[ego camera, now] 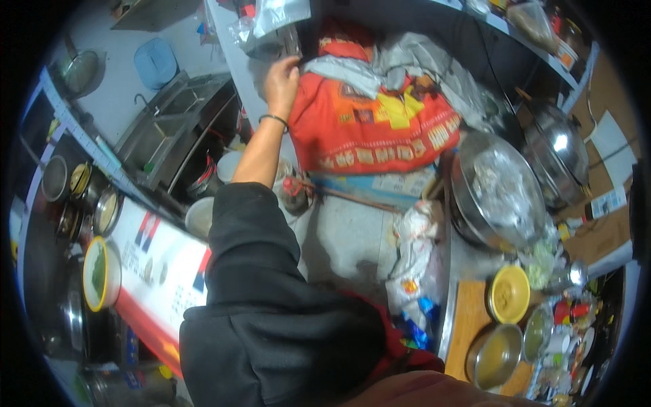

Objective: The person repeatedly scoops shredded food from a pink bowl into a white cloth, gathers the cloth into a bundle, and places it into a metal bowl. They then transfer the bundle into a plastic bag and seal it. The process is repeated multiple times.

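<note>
My left hand (283, 87), with a dark band on the wrist, reaches forward at the end of a black sleeve. Its curled fingers are beside clear plastic bags (274, 38) hanging near a pale upright post (234, 66). Whether the fingers grip a bag is blurred. Just to the right of the hand bulges a large red sack (376, 127) with yellow and white printing. Grey plastic sheeting (427, 58) is draped over the sack's top. My right hand is out of view.
A steel sink (175, 114) stands at the left. Below the sack are a blue carton (366, 188) and a red-capped bottle (294, 196). At the right, a counter bears a big metal basin (460, 208), a yellow bowl (510, 292) and a steel bowl (480, 351) on a wooden board (460, 325).
</note>
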`<state>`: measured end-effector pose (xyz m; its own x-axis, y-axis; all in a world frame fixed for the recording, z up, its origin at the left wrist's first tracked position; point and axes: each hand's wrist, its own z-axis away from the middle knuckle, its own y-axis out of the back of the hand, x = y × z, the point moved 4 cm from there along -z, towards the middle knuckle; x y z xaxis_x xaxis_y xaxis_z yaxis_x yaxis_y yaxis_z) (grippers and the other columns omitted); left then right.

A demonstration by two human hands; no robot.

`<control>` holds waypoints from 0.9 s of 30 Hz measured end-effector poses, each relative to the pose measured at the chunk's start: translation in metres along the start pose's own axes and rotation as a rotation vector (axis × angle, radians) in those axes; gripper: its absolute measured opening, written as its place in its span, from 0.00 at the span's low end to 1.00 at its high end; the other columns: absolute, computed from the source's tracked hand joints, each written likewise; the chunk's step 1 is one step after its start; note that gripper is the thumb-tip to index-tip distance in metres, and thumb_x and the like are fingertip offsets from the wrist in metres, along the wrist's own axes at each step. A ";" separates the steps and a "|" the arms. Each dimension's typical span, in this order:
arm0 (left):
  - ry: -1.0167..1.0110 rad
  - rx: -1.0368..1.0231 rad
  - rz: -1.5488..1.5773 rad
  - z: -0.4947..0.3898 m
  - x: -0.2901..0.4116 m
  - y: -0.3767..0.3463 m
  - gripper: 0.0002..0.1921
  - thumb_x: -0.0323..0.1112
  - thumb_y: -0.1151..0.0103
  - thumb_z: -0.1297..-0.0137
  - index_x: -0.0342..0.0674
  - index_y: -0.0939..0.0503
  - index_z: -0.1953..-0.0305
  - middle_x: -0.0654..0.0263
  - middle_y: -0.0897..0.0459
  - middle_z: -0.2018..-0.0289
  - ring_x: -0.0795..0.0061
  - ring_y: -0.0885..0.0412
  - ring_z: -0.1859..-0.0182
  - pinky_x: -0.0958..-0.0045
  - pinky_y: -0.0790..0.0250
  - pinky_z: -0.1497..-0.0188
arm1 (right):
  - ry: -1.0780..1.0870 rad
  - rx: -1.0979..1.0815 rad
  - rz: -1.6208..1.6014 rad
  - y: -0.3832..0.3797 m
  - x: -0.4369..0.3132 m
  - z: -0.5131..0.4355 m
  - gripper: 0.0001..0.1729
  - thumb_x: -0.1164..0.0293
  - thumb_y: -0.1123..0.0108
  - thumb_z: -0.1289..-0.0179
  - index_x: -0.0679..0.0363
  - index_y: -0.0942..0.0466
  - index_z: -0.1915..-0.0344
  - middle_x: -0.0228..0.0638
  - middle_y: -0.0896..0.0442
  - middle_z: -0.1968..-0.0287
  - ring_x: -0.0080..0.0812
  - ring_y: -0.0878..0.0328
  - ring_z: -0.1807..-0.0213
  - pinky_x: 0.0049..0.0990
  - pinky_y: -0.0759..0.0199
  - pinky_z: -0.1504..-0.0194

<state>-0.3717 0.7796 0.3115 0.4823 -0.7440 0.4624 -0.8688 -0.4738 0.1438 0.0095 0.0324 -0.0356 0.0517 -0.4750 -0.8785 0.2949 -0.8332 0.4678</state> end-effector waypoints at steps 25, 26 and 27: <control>0.883 -2.098 1.921 0.142 0.275 -0.184 0.13 0.34 0.50 0.40 0.32 0.29 0.58 0.57 0.25 0.64 0.72 0.26 0.61 0.72 0.31 0.58 | 0.091 -0.454 -0.451 -0.214 -0.238 0.053 0.34 0.50 0.49 0.40 0.61 0.37 0.41 0.36 0.30 0.45 0.28 0.36 0.43 0.27 0.45 0.42; 0.563 -1.951 1.940 0.153 0.315 -0.178 0.11 0.33 0.50 0.41 0.33 0.29 0.59 0.57 0.25 0.65 0.73 0.26 0.62 0.73 0.31 0.59 | 0.029 -0.500 -0.567 -0.221 -0.251 0.049 0.37 0.46 0.52 0.39 0.60 0.40 0.38 0.38 0.32 0.42 0.30 0.38 0.40 0.30 0.47 0.40; 0.510 -1.902 2.055 0.164 0.345 -0.164 0.11 0.33 0.51 0.42 0.35 0.29 0.59 0.58 0.26 0.66 0.73 0.27 0.63 0.73 0.31 0.60 | 0.071 -0.569 -0.778 -0.213 -0.266 0.054 0.39 0.43 0.57 0.38 0.59 0.43 0.37 0.39 0.33 0.40 0.32 0.40 0.38 0.33 0.49 0.39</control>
<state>-0.0441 0.5233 0.3038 -0.1306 0.5420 0.8302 0.5688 0.7268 -0.3850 -0.1188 0.3215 0.1039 -0.3016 0.1852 -0.9353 0.6882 -0.6366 -0.3480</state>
